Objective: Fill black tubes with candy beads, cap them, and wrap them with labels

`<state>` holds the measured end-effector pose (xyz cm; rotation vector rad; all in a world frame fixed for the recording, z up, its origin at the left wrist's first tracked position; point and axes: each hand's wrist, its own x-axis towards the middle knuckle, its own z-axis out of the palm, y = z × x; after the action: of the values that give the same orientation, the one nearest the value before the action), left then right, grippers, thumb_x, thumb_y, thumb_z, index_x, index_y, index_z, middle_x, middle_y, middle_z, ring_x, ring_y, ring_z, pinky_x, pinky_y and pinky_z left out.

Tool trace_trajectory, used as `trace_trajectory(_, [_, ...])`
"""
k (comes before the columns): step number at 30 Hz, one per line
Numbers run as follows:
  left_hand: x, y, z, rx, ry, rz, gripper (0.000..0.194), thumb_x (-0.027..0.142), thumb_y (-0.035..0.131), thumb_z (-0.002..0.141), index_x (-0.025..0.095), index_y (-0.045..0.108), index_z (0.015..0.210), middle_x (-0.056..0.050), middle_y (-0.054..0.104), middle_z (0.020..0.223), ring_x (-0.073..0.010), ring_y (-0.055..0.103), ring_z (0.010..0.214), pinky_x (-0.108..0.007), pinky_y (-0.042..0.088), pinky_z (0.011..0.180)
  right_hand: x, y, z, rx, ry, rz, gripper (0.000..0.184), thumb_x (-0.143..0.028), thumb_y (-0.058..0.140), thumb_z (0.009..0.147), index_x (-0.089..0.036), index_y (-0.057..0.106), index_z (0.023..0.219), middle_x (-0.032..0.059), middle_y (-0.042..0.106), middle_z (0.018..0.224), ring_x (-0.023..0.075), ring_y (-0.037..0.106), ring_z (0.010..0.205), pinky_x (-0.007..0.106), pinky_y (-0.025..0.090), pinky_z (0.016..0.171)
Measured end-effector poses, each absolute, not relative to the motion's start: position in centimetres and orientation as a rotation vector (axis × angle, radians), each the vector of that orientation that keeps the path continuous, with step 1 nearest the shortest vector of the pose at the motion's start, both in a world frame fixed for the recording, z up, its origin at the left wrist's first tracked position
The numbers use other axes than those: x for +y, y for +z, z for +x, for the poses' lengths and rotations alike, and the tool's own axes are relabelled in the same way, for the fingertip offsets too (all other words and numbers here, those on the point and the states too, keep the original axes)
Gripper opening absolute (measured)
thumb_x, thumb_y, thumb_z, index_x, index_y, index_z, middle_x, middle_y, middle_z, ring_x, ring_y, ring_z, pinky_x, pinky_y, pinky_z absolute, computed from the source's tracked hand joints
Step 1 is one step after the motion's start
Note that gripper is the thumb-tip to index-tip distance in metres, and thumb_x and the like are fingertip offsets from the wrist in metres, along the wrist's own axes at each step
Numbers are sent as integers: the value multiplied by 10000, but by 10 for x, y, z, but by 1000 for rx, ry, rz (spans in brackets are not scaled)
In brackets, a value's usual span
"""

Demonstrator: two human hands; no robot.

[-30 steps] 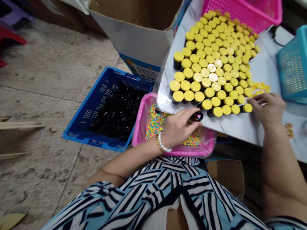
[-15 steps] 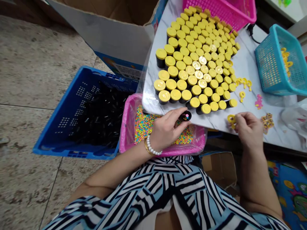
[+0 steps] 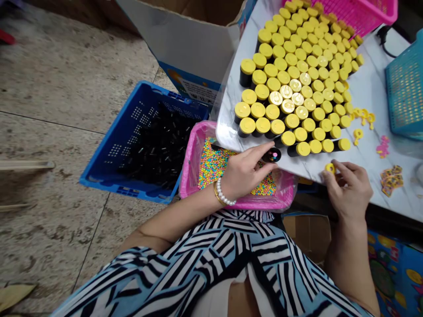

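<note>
My left hand point(image 3: 246, 171) is closed around a small black tube point(image 3: 273, 154) at the table's front edge. The tube's open mouth faces up, showing a few coloured beads inside, one of them pink. To the right, my right hand point(image 3: 350, 189) pinches a small yellow ring-shaped piece point(image 3: 329, 167) between thumb and fingers, a short way from the tube. Beneath my left hand is a pink tub point(image 3: 190, 169), lined with clear plastic, holding many coloured beads point(image 3: 214, 165). Rows of black tubes with yellow caps point(image 3: 291, 79) stand upright on the table, just beyond my hands.
A blue crate point(image 3: 109, 145) of loose black tubes sits at left, below a large cardboard box point(image 3: 198, 48). Yellow ring pieces point(image 3: 357, 134), a pink piece point(image 3: 383, 146) and patterned pieces point(image 3: 391, 179) lie at right, near a turquoise basket point(image 3: 405, 92). A pink basket point(image 3: 363, 17) stands behind.
The head view has turned left, so the table sits farther right in the picture. My right hand, with the yellow ring piece, has come closer to the tube in my left hand.
</note>
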<state>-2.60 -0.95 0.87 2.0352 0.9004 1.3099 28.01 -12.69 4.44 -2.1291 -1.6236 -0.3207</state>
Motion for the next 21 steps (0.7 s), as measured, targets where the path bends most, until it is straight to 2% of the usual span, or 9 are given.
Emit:
trace_trajectory(4, [-11,9,-22,835,1306,2002,390,277,793,932,131,713,1284,-93,818,1132,-136,781,924,-247,634,882,-136,56,246,-1626,-110,-2089,392,-466,802,893,-238,810,1213,87,735,1074,170,665,807,381,613,837])
trace_trajectory(7, [-11,6,-18,807,1276,1959,364,268,786,938,137,716,1270,-92,815,1155,-150,780,1040,-257,632,937,-126,66,204,-1586,163,-1920,416,-402,814,896,-268,768,1287,64,739,1080,166,687,839,361,623,823])
trace_trajectory(11, [-9,0,-17,752,1297,1922,344,263,753,962,165,726,1290,-89,803,1226,-155,779,1090,-283,624,1006,-100,70,161,-1686,64,-1740,496,-351,830,891,-297,727,1373,55,740,1055,167,693,854,346,618,825])
trace_trajectory(15, [-6,-7,-19,690,1283,1938,342,257,704,991,188,727,1325,-80,797,1265,-169,771,1150,-316,614,1061,-80,69,149,-1815,60,-1705,478,-362,828,898,-279,736,1360,56,744,1012,164,685,825,333,595,793])
trace_trajectory(21, [-3,-12,-19,662,1237,1827,354,281,741,963,175,757,1300,-103,785,1297,-197,757,1197,-331,596,1095,-73,73,148,-1867,101,-1739,450,-371,820,905,-270,747,1338,21,716,870,144,641,747,314,555,744])
